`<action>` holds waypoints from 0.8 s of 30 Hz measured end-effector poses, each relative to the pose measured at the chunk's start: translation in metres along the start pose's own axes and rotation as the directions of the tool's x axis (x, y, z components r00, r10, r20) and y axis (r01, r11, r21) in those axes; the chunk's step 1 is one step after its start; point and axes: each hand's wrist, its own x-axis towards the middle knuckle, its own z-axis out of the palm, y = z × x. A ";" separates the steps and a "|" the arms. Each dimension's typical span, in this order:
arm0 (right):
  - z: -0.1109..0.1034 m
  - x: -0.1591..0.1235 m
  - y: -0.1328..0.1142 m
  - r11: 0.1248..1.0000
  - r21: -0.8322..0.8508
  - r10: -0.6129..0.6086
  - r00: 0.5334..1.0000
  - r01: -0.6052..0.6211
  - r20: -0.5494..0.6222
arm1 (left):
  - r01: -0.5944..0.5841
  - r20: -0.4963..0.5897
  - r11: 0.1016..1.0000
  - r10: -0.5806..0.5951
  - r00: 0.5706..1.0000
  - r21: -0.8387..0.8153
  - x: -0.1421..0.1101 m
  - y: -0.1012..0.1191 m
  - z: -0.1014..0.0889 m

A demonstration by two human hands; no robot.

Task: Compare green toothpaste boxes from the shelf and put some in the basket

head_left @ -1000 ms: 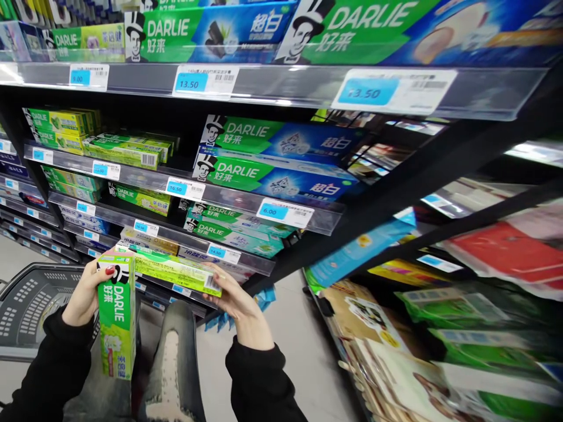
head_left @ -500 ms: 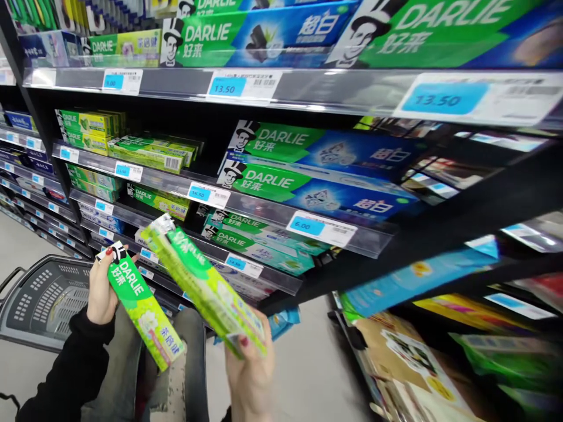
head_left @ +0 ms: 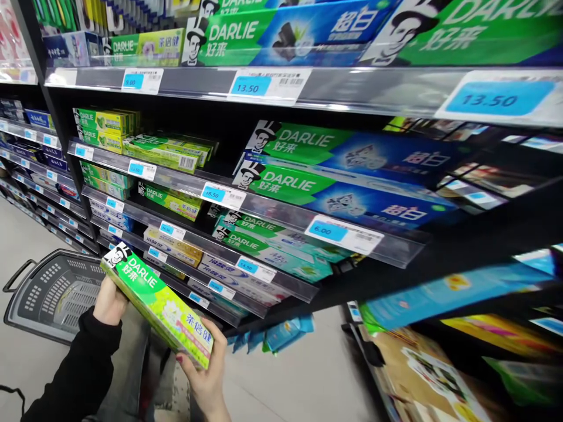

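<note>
My left hand (head_left: 109,302) grips the upper left end of a green Darlie toothpaste box (head_left: 158,302), fingers wrapped behind it. From below, my right hand (head_left: 203,380) cups the box's lower right end. The box slants down to the right in front of the lower shelves. A second box may lie under it; only one face shows. Both sleeves are black.
A dark plastic shopping basket (head_left: 48,293) sits on the floor at the left. Store shelves (head_left: 272,205) filled with toothpaste boxes and blue price tags run across the view. Packaged goods fill lower shelves (head_left: 440,375) at the right. Pale floor lies between.
Each hand held its own box, apart and at different angles. The hands have since come together, and one slanted box face now spans both. The view shifted right.
</note>
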 end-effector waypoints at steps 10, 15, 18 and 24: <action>0.000 0.008 0.008 0.972 -0.102 -0.218 0.975 0.214 -0.039 | 0.067 0.048 0.996 -0.070 0.996 0.060 -0.007 -0.005 0.008; 0.004 0.023 0.014 0.985 -0.031 -0.169 0.959 0.167 -0.227 | 0.025 0.244 0.995 -0.001 0.970 -0.098 -0.021 0.007 0.027; 0.004 0.029 0.019 0.996 0.077 -0.023 0.958 0.047 -0.285 | -0.079 0.267 0.992 0.103 0.958 -0.098 -0.025 0.002 0.030; 0.010 0.029 0.017 0.854 0.443 0.349 0.932 -0.273 -0.099 | -0.167 0.063 0.980 0.174 0.983 -0.103 -0.031 -0.036 0.030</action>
